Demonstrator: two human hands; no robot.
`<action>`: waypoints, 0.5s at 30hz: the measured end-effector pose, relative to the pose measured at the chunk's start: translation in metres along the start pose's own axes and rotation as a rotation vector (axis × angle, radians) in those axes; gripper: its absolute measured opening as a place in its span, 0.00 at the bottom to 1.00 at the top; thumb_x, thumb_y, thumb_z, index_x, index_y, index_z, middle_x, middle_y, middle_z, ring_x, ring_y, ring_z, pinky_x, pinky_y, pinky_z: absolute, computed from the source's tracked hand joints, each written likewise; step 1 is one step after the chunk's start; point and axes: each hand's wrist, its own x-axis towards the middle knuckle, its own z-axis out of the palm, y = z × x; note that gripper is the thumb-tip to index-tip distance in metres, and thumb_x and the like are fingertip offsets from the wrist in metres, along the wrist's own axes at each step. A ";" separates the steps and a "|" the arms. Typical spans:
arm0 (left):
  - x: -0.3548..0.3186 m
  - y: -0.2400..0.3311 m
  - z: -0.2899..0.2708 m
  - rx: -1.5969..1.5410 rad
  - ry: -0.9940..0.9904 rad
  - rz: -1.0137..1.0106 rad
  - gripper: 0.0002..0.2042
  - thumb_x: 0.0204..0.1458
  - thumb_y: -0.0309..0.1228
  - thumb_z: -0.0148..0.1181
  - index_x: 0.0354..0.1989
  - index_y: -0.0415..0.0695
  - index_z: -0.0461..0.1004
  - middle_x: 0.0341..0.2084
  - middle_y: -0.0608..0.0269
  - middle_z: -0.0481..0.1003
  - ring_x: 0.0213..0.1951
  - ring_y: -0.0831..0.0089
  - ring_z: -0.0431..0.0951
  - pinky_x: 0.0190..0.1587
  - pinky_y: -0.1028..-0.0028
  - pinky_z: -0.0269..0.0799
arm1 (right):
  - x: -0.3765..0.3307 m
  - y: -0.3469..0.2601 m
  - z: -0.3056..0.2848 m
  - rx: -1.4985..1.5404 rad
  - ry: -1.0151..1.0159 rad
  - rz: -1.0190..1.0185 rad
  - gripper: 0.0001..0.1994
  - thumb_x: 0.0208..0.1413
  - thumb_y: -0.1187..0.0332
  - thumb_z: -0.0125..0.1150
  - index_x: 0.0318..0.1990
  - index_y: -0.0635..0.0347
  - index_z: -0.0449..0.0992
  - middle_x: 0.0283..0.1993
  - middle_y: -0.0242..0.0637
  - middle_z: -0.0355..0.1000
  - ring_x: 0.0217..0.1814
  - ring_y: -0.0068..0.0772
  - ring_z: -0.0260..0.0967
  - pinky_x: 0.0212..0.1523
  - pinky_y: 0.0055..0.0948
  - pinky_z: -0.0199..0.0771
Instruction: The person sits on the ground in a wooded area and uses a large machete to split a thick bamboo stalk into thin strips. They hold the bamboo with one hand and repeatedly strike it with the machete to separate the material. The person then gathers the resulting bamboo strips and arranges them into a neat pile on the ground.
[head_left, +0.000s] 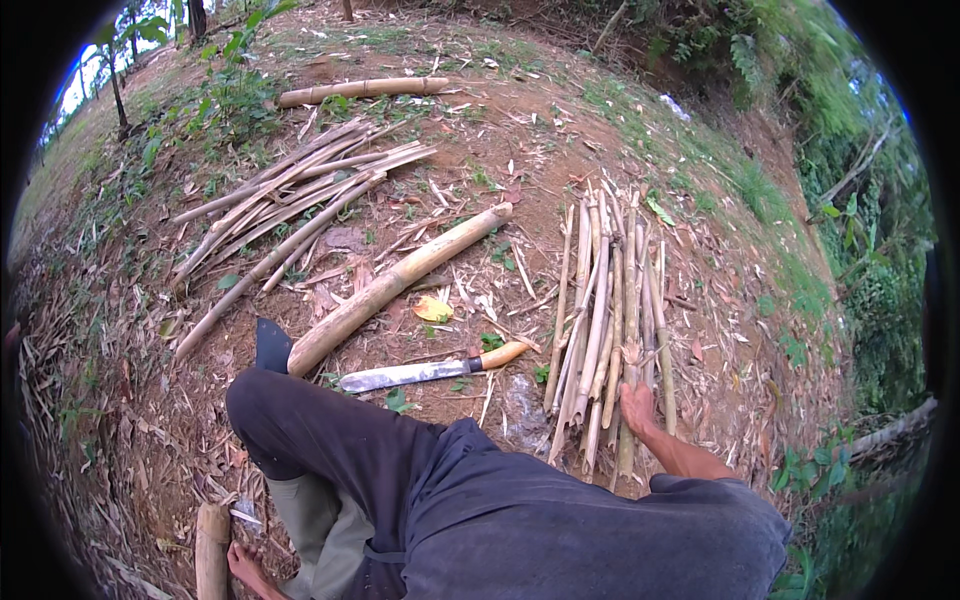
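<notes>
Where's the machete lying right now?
In the head view the machete lies on the ground centre frame, between the thick bamboo pole and the split bamboo bundle, left of the right hand.

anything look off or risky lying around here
The machete lies bare-bladed on the dirt right by the person's knee, apart from both hands. The right hand rests on the split bamboo bundle; otherwise just scattered offcuts and leaves.

dark navy trousers (520,510), an olive-green rubber boot (315,520), bare forearms.
</notes>
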 end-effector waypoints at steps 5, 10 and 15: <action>-0.002 -0.004 -0.004 -0.027 -0.025 -0.047 0.12 0.60 0.33 0.53 0.47 0.40 0.70 0.25 0.68 0.67 0.24 0.79 0.69 0.23 0.79 0.66 | 0.045 0.011 -0.019 -0.271 -0.254 -0.028 0.24 0.53 0.56 0.48 0.24 0.76 0.73 0.23 0.63 0.71 0.30 0.59 0.74 0.35 0.50 0.72; -0.022 0.004 -0.006 0.095 0.073 0.001 0.12 0.61 0.32 0.52 0.46 0.36 0.72 0.28 0.65 0.71 0.25 0.78 0.72 0.23 0.79 0.69 | 0.100 -0.059 -0.040 -0.637 -0.184 -0.227 0.20 0.53 0.60 0.49 0.28 0.73 0.77 0.24 0.62 0.72 0.30 0.59 0.75 0.35 0.50 0.74; -0.030 0.015 0.006 0.147 0.089 0.001 0.11 0.61 0.30 0.52 0.46 0.35 0.72 0.27 0.63 0.73 0.25 0.77 0.73 0.25 0.79 0.70 | 0.158 -0.245 0.063 -0.086 -0.207 -0.555 0.18 0.54 0.63 0.49 0.32 0.72 0.76 0.21 0.51 0.71 0.24 0.46 0.70 0.32 0.44 0.70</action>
